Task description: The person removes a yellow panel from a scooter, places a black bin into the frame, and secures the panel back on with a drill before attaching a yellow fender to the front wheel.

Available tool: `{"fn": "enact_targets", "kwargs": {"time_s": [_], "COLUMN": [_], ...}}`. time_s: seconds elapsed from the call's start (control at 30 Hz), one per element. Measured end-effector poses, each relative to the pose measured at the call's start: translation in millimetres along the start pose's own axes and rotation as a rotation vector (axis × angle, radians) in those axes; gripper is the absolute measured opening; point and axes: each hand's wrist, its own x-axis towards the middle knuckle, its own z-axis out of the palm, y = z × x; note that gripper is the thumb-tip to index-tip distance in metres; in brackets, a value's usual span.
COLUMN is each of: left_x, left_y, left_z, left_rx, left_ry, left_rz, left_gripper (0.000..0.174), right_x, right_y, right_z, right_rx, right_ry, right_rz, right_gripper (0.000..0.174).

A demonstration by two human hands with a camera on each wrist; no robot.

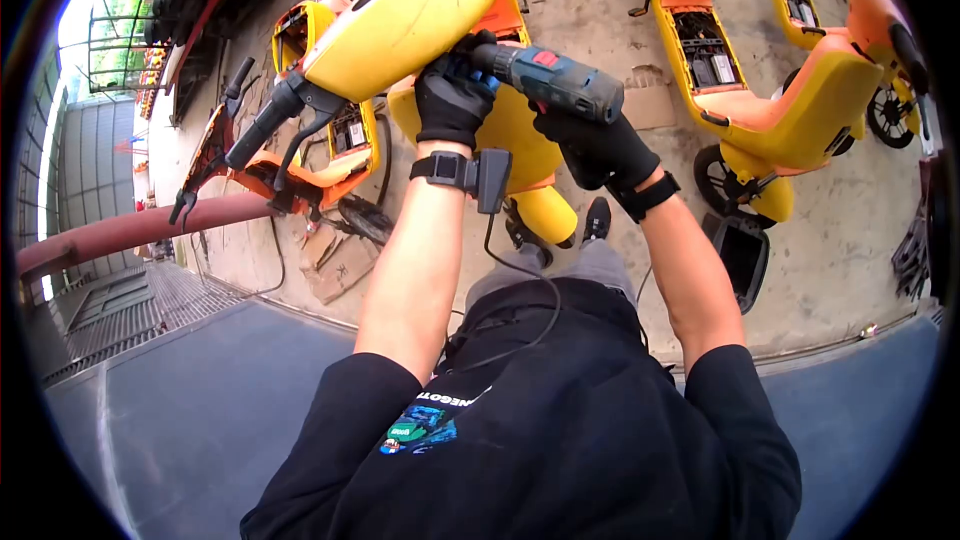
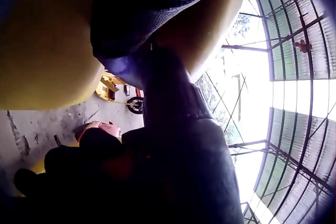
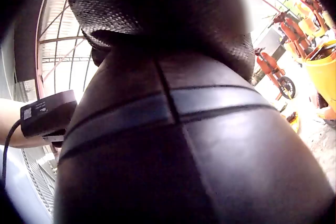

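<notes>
Concrete floor (image 1: pixel 570 5) runs under everything we see, with a metal-framed wall (image 1: pixel 85 155) up on the left of the head view. Several yellow-and-orange scooters are parked around us; on the right-hand scooter (image 1: pixel 740 105) a battery bay (image 1: pixel 708 50) is uncovered, wiring and modules visible. Thick red pipe (image 1: pixel 160 225) crosses on the left. Right in front of us: a big yellow cover (image 1: pixel 410 20), scuffed, tilted across the head view. Black box-like part (image 1: pixel 740 260) lies on the floor at right, flattened cardboard (image 1: pixel 335 270) at left. Black handlebar grip (image 1: pixel 260 135) with its lever sticks out past the lower left end of the cover.

Our drill (image 1: pixel 570 85), blue-grey with a red switch, sits just right of the cover, roughly level, chuck aimed left toward the cover's underside. Right hand (image 1: pixel 600 145), black glove, is wrapped around the drill's handle. Left hand (image 1: pixel 455 95), also gloved, is right by the chuck below the cover's edge; its fingers are mostly hidden, so we can't tell how far they're spread or what they hold. Wrist unit (image 1: pixel 493 180) with a cable is strapped to our left wrist.
</notes>
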Motion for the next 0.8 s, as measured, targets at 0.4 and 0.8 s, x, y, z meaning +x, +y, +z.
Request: {"fn": "enact_targets", "kwargs": {"time_s": [0.4,0.8], "left_x": [-32,-57], "left_y": [-29,-66], "left_z": [11,34], "left_rx": [0.332,0.653], "left_ry": [0.044,0.115], "left_rz": [0.011,0.197], "left_gripper": [0.024,0.014], "right_x": [-42,-93], "right_y": [-14,-26], "right_z": [-4,-21], "right_rx": [0.093,0.210], "right_ry": [0.075,0.145], "right_rz": [0.274,0.420], "right_gripper": [0.036,0.035]}}
